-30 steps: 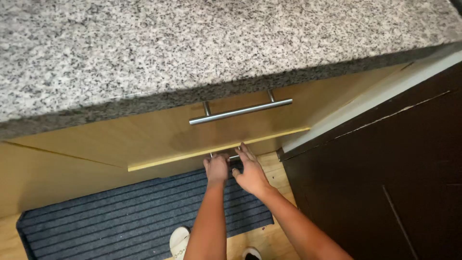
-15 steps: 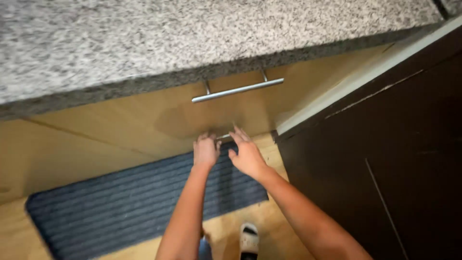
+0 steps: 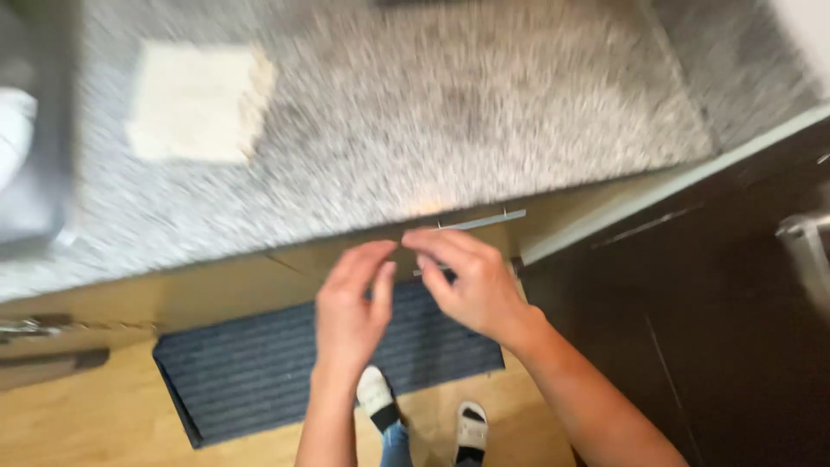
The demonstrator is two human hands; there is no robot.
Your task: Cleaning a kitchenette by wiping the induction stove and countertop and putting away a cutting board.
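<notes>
**Hands at the drawer front under a speckled surface**

Speckled granite surface (image 3: 415,112) fills the top of the blurred view, a pale cloth (image 3: 194,99) lying on it; beneath its edge runs a wooden drawer front (image 3: 346,255) with a slim metal bar handle (image 3: 480,221); left hand (image 3: 350,307) and right hand (image 3: 471,281) hover just below it, fingers loosely curled, grasping nothing; the bar looks stiff, smooth, best taken mid-length; a dark striped mat (image 3: 251,367) covers the floor.
</notes>
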